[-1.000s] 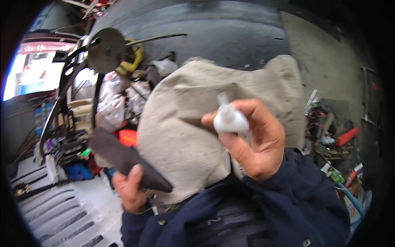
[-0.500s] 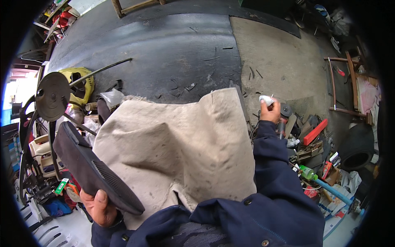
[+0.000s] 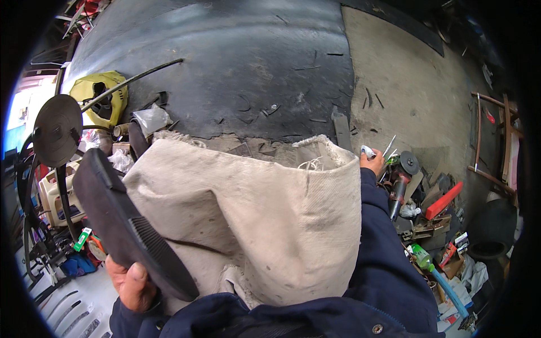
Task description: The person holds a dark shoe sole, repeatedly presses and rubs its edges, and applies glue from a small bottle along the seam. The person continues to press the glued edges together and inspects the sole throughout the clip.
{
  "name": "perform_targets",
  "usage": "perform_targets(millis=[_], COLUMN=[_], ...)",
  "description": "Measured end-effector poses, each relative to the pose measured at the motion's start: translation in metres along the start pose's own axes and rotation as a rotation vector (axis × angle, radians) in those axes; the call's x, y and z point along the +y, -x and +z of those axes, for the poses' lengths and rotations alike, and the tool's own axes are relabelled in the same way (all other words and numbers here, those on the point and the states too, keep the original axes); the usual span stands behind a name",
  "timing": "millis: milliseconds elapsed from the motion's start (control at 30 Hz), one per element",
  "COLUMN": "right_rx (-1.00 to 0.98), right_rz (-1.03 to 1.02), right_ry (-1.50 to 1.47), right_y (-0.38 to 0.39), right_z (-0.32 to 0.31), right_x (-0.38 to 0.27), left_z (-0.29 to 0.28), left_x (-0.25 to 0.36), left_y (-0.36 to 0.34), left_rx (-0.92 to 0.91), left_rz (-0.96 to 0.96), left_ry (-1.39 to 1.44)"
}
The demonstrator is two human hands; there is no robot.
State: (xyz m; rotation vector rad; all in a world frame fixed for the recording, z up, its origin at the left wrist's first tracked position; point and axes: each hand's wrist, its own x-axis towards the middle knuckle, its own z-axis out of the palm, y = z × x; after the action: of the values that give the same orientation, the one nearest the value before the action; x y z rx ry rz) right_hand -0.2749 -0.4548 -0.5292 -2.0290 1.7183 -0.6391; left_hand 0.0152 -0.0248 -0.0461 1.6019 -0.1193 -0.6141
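My left hand (image 3: 132,284) is closed around one end of a dark shoe (image 3: 121,214), its ridged black sole edge turned toward me. The shoe leans over the beige cloth apron (image 3: 253,219) across my lap. On the far right side of the apron, my right hand (image 3: 372,161) reaches down with fingers pinched on a small white thing (image 3: 368,152). What kind of thing it is cannot be made out. Part of that hand is hidden behind the apron's edge. Thin metal tools (image 3: 389,145) stand right beside it, close to an angle grinder (image 3: 400,186) with a round disc.
At left are a round metal plate (image 3: 57,130) on a stand, a yellow helmet (image 3: 101,98) and a clear plastic bag (image 3: 152,119). Scraps lie on the dark floor mat (image 3: 225,67). A red bar (image 3: 444,200), a green bottle (image 3: 421,256) and a wooden frame (image 3: 493,135) are at right.
My right hand has lowered with the white thing, and the apron's edge now covers part of it. The whole view has shifted. My left hand keeps hold of the shoe.
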Motion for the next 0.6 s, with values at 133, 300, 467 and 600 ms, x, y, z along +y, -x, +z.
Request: perform_targets(millis=[133, 300, 467, 600], right_rx=[0.038, -0.202, -0.687, -1.405], right_rz=[0.092, 0.111, -0.21, -0.144], right_ry=[-0.269, -0.924, -0.91, -0.872], right_y=[-0.007, 0.0, 0.112, 0.197], right_z=[-0.027, -0.16, -0.317, -0.332], right_x=[-0.005, -0.161, -0.368, -0.439], left_z=[0.013, 0.015, 0.003, -0.007], left_x=[0.008, 0.018, 0.018, 0.018], left_y=[-0.003, 0.014, 0.038, 0.062], left_rx=[-0.054, -0.111, -0.195, -0.247], left_rz=[-0.012, -0.11, -0.099, -0.056], left_ry=[-0.096, -0.07, 0.002, 0.072])
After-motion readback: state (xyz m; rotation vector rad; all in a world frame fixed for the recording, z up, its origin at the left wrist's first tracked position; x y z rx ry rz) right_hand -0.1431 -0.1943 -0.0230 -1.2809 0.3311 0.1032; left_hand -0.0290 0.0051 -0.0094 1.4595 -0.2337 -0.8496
